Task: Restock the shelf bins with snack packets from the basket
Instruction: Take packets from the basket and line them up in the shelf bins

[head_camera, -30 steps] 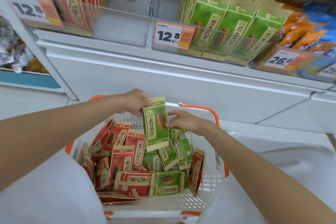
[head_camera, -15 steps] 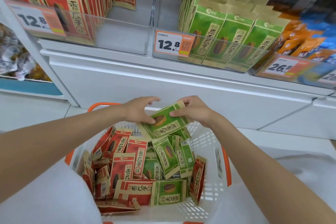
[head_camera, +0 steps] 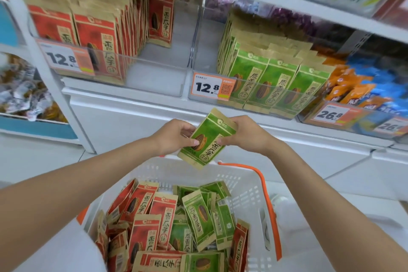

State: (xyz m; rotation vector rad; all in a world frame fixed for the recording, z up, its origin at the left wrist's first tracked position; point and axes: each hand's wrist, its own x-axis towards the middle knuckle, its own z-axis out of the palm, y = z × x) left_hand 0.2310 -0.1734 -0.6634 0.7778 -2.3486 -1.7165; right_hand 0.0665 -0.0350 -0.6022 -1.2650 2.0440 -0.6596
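Held packet: a green snack packet (head_camera: pixel 207 139) is held in the air, tilted, its top corner towards the shelf. It is above the far rim of the basket and below the green bin.
Left hand: the left hand (head_camera: pixel 174 137) pinches the packet's left side, thumb on the printed face beside the seed picture and fingers behind.
Right hand: the right hand (head_camera: pixel 245 134) grips the packet's right edge, thumb on the front. The two hands are close together, both clamped on the one packet.
Basket: a white lattice basket (head_camera: pixel 242 185) with an orange handle (head_camera: pixel 265 194) sits low in view, between the forearms.
Basket contents: red packets (head_camera: pixel 143 234) lie heaped on the left and green packets (head_camera: pixel 198 216) in the middle and right, overlapping.
Green bin: a clear shelf bin (head_camera: pixel 205 57) holds upright rows of green packets (head_camera: pixel 265 86) on its right side, with its left part bare. A 12.8 price tag (head_camera: pixel 209 87) is on its front.
Red bin: the clear bin (head_camera: pixel 163 66) just to the left holds upright red packets (head_camera: pixel 95 35), with bare floor on its right.
Right of green bin: orange and blue packets (head_camera: pixel 362 93), blurred.
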